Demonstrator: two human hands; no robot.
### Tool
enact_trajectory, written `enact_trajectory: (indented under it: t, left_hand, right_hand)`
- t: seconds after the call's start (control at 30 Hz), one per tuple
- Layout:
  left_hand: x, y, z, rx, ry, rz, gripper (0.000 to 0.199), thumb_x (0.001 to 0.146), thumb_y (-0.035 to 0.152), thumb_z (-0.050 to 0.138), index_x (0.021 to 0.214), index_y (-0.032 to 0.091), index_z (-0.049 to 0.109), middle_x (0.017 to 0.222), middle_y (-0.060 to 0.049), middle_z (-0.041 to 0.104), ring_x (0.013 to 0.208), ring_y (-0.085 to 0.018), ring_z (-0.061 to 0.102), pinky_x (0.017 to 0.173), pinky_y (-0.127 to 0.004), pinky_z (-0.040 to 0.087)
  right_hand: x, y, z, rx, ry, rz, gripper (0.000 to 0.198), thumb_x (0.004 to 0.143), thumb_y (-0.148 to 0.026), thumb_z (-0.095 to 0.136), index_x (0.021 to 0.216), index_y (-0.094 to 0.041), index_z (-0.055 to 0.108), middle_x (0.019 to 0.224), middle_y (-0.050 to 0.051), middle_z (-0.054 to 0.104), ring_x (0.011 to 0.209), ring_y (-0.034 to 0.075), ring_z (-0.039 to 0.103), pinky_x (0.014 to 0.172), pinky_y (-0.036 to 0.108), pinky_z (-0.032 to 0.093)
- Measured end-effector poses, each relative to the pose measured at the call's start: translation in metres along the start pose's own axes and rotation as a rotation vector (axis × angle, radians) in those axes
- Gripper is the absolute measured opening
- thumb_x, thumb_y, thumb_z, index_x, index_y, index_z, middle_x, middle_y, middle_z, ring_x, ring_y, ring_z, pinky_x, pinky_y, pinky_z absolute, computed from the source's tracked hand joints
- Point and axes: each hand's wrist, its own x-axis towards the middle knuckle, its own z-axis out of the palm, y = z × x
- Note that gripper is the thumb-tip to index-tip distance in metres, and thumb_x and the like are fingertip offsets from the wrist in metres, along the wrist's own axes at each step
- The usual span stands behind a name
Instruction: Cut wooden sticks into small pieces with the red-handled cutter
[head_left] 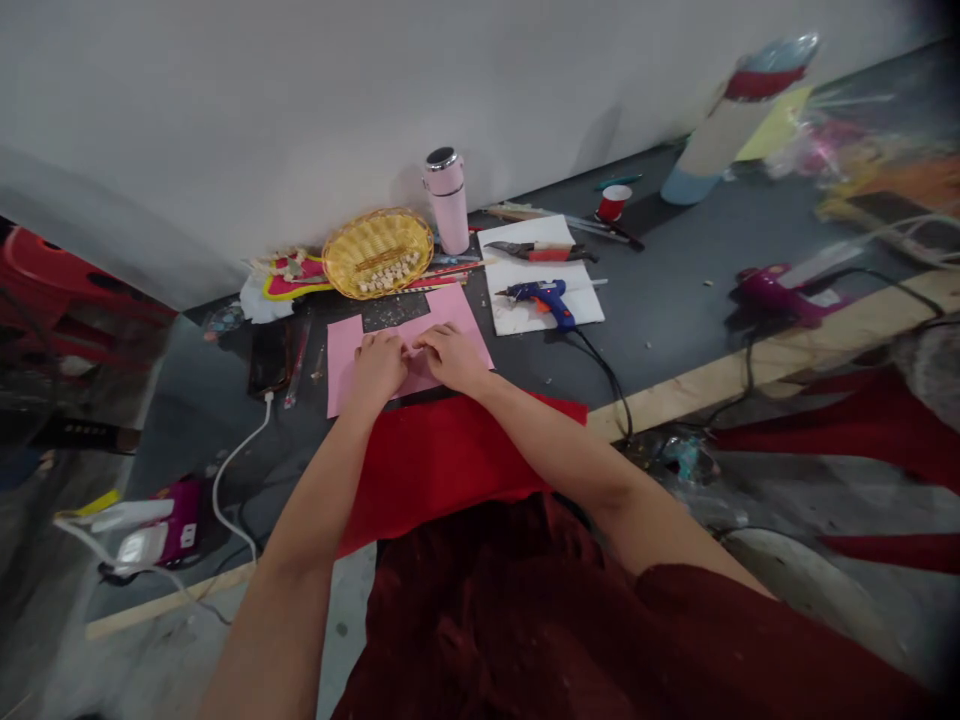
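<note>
A pink sheet (pixel 466 325), paper or felt, lies on the dark table with a squared gap along its far edge. My left hand (pixel 381 364) rests on its left half with the fingers bent and closed. My right hand (pixel 451 357) is close beside it, thumb and fingers pinched together near the sheet's middle. The fingertips of both hands almost meet. Anything small between them is too blurred to make out. Red cloth (pixel 442 460) spreads over the near table edge and my lap, under my forearms.
Behind the sheet are a wicker basket (pixel 341 255) with small pale pieces and a pink flask (pixel 451 215). To the right, pliers (pixel 536 252) and a blue glue gun (pixel 551 297) lie on a white pad (pixel 510 318). A phone (pixel 268 358) with a white cable is left.
</note>
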Motion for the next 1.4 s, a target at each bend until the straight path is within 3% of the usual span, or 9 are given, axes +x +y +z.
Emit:
enact_trajectory:
  t: [0.2, 0.33, 0.47, 0.8, 1.0, 1.1, 1.17, 1.27, 1.4]
  left_hand:
    - [-0.003, 0.006, -0.009, 0.003, 0.023, -0.028, 0.017, 0.087, 0.03, 0.051, 0.089, 0.02, 0.064, 0.104, -0.013, 0.062, 0.105, -0.034, 0.05, 0.083, -0.05, 0.045]
    - [-0.012, 0.009, -0.023, -0.153, 0.085, -0.034, 0.018, 0.09, 0.028, 0.047, 0.086, 0.019, 0.062, 0.098, -0.009, 0.065, 0.1, -0.026, 0.055, 0.089, -0.044, 0.043]
    - [-0.026, 0.008, -0.032, -0.278, 0.156, -0.003, 0.022, 0.093, 0.032, 0.044, 0.082, 0.02, 0.059, 0.093, -0.007, 0.066, 0.096, -0.023, 0.056, 0.09, -0.039, 0.043]
    - [-0.045, 0.01, -0.014, -0.275, 0.169, -0.084, 0.018, 0.093, 0.03, 0.045, 0.093, 0.019, 0.059, 0.105, -0.007, 0.064, 0.104, -0.024, 0.053, 0.093, -0.039, 0.041]
    - [-0.049, 0.01, -0.011, -0.267, 0.156, -0.083, 0.016, 0.092, 0.027, 0.045, 0.095, 0.019, 0.059, 0.112, -0.008, 0.062, 0.108, -0.025, 0.051, 0.093, -0.04, 0.04]
    - [-0.048, 0.006, -0.008, -0.255, 0.176, -0.086, 0.014, 0.09, 0.024, 0.046, 0.095, 0.02, 0.059, 0.112, -0.009, 0.062, 0.107, -0.025, 0.052, 0.093, -0.041, 0.04]
    - [-0.047, 0.002, -0.005, -0.267, 0.19, -0.077, 0.013, 0.089, 0.023, 0.046, 0.093, 0.02, 0.059, 0.109, -0.008, 0.064, 0.105, -0.025, 0.053, 0.094, -0.041, 0.04]
    - [-0.046, -0.003, -0.002, -0.32, 0.236, -0.048, 0.011, 0.089, 0.024, 0.048, 0.088, 0.021, 0.058, 0.104, -0.007, 0.066, 0.103, -0.023, 0.055, 0.096, -0.041, 0.04]
    - [-0.045, -0.004, 0.001, -0.345, 0.263, -0.03, 0.01, 0.087, 0.025, 0.049, 0.086, 0.022, 0.058, 0.101, -0.006, 0.067, 0.102, -0.024, 0.055, 0.097, -0.042, 0.04]
  right_hand:
    - [0.0, 0.003, 0.002, 0.004, 0.016, -0.013, 0.028, 0.081, -0.001, 0.042, 0.092, -0.019, 0.062, 0.096, 0.005, 0.068, 0.095, 0.019, 0.056, 0.093, 0.037, 0.04]
    - [0.001, -0.001, 0.001, 0.022, 0.055, 0.04, 0.022, 0.087, -0.013, 0.047, 0.103, -0.02, 0.06, 0.101, 0.007, 0.067, 0.095, 0.02, 0.056, 0.089, 0.036, 0.043]
    - [-0.001, -0.008, 0.002, 0.09, -0.015, -0.007, 0.015, 0.091, -0.021, 0.045, 0.094, -0.021, 0.06, 0.097, 0.005, 0.068, 0.092, 0.019, 0.058, 0.089, 0.036, 0.042]
    - [-0.01, -0.019, 0.002, 0.133, -0.123, 0.018, 0.017, 0.089, -0.019, 0.042, 0.091, -0.021, 0.058, 0.088, 0.004, 0.065, 0.079, 0.016, 0.059, 0.074, 0.028, 0.045]
    - [-0.012, -0.02, 0.005, 0.087, -0.121, 0.02, 0.016, 0.087, -0.018, 0.044, 0.091, -0.022, 0.059, 0.088, 0.004, 0.066, 0.078, 0.017, 0.059, 0.072, 0.03, 0.045]
    - [-0.013, -0.03, 0.002, 0.114, -0.059, 0.046, 0.018, 0.087, -0.021, 0.047, 0.102, -0.021, 0.057, 0.096, 0.006, 0.065, 0.082, 0.017, 0.06, 0.074, 0.03, 0.047]
    - [-0.008, -0.037, -0.012, 0.121, -0.016, 0.013, 0.023, 0.088, -0.022, 0.047, 0.11, -0.02, 0.054, 0.103, 0.007, 0.063, 0.086, 0.018, 0.06, 0.076, 0.031, 0.049]
    - [0.015, -0.032, -0.054, -0.039, -0.029, -0.138, 0.022, 0.086, -0.019, 0.051, 0.108, -0.02, 0.058, 0.107, 0.008, 0.063, 0.101, 0.022, 0.057, 0.088, 0.037, 0.046]
    - [0.054, 0.035, -0.135, -0.333, 0.038, -0.064, 0.015, 0.086, -0.017, 0.054, 0.098, -0.016, 0.062, 0.102, 0.008, 0.065, 0.101, 0.023, 0.057, 0.096, 0.045, 0.038]
